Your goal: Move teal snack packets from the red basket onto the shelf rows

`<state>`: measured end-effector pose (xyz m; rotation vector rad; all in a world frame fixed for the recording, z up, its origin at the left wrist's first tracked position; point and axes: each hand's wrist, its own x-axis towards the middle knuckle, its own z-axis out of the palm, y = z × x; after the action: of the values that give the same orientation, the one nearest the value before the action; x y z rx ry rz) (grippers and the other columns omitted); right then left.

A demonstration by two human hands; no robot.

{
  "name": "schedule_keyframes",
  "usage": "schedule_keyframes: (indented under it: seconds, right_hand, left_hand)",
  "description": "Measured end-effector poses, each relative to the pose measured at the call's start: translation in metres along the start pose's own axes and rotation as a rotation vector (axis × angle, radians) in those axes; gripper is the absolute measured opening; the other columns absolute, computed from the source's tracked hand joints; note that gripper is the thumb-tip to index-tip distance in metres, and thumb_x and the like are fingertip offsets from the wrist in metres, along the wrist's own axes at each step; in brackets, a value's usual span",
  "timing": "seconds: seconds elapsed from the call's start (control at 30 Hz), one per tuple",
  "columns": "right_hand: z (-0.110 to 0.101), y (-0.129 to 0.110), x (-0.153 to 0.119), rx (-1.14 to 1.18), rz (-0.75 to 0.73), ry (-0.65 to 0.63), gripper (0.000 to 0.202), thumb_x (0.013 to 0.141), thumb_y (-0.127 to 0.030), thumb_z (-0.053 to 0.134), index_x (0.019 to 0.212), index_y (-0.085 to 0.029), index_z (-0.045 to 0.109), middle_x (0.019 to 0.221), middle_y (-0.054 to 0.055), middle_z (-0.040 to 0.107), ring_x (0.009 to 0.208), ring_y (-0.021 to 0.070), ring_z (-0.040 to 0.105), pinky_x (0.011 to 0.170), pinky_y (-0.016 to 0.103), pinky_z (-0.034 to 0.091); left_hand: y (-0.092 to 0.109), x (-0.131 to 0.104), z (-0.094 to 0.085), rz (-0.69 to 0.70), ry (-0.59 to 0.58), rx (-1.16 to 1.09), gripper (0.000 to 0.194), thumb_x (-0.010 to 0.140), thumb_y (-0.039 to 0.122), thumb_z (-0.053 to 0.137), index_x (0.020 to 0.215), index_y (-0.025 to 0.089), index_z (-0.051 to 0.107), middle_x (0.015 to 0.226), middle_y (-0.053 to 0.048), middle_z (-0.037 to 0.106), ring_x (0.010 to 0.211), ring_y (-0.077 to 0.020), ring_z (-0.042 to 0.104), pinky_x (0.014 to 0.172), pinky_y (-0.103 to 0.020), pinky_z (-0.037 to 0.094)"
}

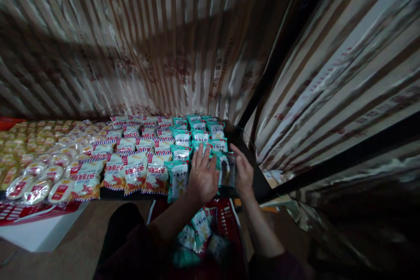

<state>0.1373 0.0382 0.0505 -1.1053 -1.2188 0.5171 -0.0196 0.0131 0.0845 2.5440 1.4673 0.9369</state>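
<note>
My left hand (204, 179) lies palm down, fingers stretched out, over teal snack packets at the front of the rows. At the right edge of a snack packet (225, 169) with a dark, see-through front is my right hand (244, 171). Its fingers are at that packet's side, and the thumb is hidden. Just left of my left hand, a teal packet (179, 179) leans upright in the front row. Behind both hands stand more rows of teal packets (200, 136).
White-and-red snack bags (156, 173) fill the black shelf (259, 183) farther left, then round wrapped cakes (37, 190). Below, a red basket (234, 223) contains loose teal packets (201, 227). Striped curtains (157, 48) hang behind and to the right, beside a dark post (259, 96).
</note>
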Motion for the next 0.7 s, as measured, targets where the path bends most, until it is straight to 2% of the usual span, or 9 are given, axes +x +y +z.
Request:
schedule_keyframes:
  seconds: [0.1,0.23,0.4,0.47,0.5,0.6,0.7]
  right_hand:
    - [0.007,-0.015,-0.04,-0.03,-0.011,-0.011,0.04,0.092,-0.044,0.045,0.118,-0.02,0.063,0.127,0.01,0.062,0.122,0.0248,0.054,0.106,0.044,0.037]
    - [0.011,-0.025,-0.1,-0.062,0.001,-0.016,0.036,0.093,-0.04,0.044,0.115,-0.02,0.065,0.12,0.009,0.066,0.117,0.0249,0.057,0.102,0.043,0.042]
    - [0.011,-0.014,-0.174,-0.121,0.106,-0.061,0.032,0.093,-0.035,0.043,0.109,-0.021,0.066,0.118,0.009,0.067,0.113,0.0235,0.06,0.098,0.04,0.045]
    - [0.012,0.001,-0.199,-0.171,0.198,-0.108,0.032,0.091,-0.035,0.043,0.105,-0.021,0.067,0.114,0.01,0.068,0.11,0.0232,0.061,0.097,0.039,0.046]
    - [0.012,0.011,-0.21,-0.222,0.265,-0.172,0.032,0.09,-0.036,0.044,0.104,-0.02,0.068,0.113,0.01,0.069,0.11,0.0236,0.061,0.098,0.039,0.045]
    - [0.014,0.043,-0.235,-0.452,0.579,-0.38,0.035,0.085,-0.033,0.047,0.108,-0.018,0.068,0.117,0.011,0.067,0.114,0.0248,0.06,0.102,0.039,0.042]
    - [0.014,0.069,-0.251,-0.494,0.693,-0.439,0.038,0.08,-0.026,0.048,0.112,-0.015,0.067,0.117,0.014,0.067,0.113,0.0275,0.06,0.102,0.044,0.042]
  left_hand:
    - [0.007,-0.035,-0.002,0.023,-0.012,-0.079,0.041,0.088,0.015,0.04,0.125,0.007,0.054,0.148,-0.019,0.037,0.146,-0.0316,0.005,0.115,-0.054,0.027]
    - [0.013,-0.086,0.007,0.023,-0.088,-0.176,0.043,0.089,0.014,0.036,0.128,0.006,0.05,0.147,-0.019,0.039,0.146,-0.0297,0.011,0.114,-0.054,0.03]
    - [0.015,-0.151,0.031,-0.029,-0.264,-0.241,0.046,0.09,0.014,0.033,0.131,0.005,0.049,0.147,-0.018,0.039,0.146,-0.0284,0.013,0.116,-0.051,0.027]
    - [0.011,-0.172,0.044,-0.143,-0.372,-0.233,0.048,0.088,0.011,0.033,0.132,0.005,0.049,0.149,-0.017,0.036,0.145,-0.0291,0.013,0.116,-0.05,0.026]
    - [0.007,-0.182,0.051,-0.22,-0.441,-0.219,0.049,0.086,0.01,0.035,0.133,0.006,0.049,0.151,-0.017,0.034,0.145,-0.0301,0.013,0.116,-0.05,0.026]
    - [-0.007,-0.204,0.068,-0.496,-0.588,-0.111,0.053,0.082,0.014,0.047,0.133,0.005,0.05,0.153,-0.02,0.028,0.145,-0.0345,0.011,0.118,-0.049,0.02]
    - [-0.024,-0.218,0.078,-0.659,-0.692,-0.041,0.06,0.078,0.015,0.052,0.137,0.005,0.046,0.155,-0.019,0.023,0.145,-0.0349,0.011,0.115,-0.048,0.025]
